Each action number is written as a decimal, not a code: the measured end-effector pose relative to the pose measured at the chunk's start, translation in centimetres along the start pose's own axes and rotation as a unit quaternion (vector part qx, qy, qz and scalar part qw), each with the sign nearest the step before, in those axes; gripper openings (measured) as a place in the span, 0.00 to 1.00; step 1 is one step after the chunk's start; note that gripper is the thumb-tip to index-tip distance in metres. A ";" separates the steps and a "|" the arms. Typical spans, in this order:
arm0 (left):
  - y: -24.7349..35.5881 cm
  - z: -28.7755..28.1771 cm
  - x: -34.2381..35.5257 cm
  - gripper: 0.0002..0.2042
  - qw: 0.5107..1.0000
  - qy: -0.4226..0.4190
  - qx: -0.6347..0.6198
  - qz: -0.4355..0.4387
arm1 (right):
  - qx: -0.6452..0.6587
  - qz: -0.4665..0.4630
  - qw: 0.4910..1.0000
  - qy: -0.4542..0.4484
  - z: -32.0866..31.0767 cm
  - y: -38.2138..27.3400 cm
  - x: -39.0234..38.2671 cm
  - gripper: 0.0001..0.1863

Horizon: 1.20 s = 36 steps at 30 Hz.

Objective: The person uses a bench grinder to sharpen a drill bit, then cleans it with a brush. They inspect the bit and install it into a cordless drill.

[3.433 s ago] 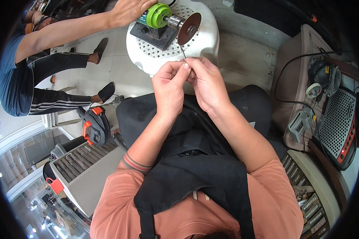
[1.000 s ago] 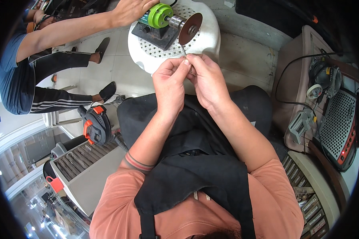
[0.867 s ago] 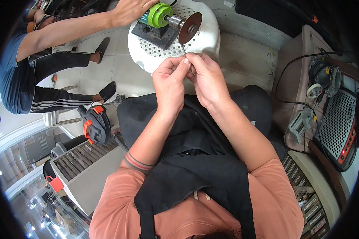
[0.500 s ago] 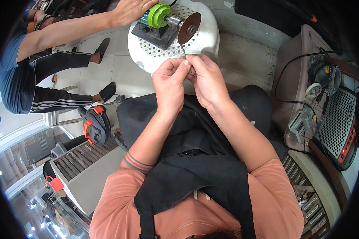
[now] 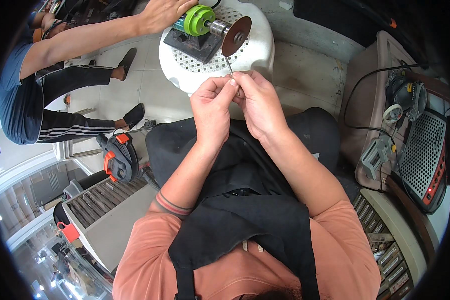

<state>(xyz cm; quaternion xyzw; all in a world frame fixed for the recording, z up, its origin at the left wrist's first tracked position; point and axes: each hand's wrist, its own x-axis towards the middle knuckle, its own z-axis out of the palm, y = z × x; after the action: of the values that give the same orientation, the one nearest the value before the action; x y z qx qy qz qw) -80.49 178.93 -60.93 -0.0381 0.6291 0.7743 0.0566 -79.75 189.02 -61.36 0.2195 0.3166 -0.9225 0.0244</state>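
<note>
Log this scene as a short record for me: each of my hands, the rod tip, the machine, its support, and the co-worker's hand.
Left hand: pinching a thin metal rod
Right hand: pinching the same rod
Rod tip: at the lower edge of a brown abrasive disc; contact unclear
Machine: green motor on a black base
Support: white perforated stool
Co-worker's hand: on the motor
</note>
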 end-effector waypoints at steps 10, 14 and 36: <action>-0.2 -0.1 0.1 0.05 1.000 -0.002 -0.004 0.000 | -0.001 0.003 1.000 -0.001 0.0 -0.2 -0.1 0.08; 0.0 0.1 0.0 0.05 1.000 0.001 -0.002 0.000 | 0.006 0.007 1.000 -0.009 -0.1 -0.1 0.0 0.09; 0.4 0.1 0.6 0.05 1.000 -0.006 0.005 0.002 | 0.016 0.004 1.000 -0.008 0.0 0.0 0.5 0.09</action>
<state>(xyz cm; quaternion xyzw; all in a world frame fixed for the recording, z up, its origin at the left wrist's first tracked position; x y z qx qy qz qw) -81.09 179.02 -60.63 -0.0317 0.6324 0.7717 0.0592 -80.19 189.08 -61.59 0.2134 0.3007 -0.9291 0.0274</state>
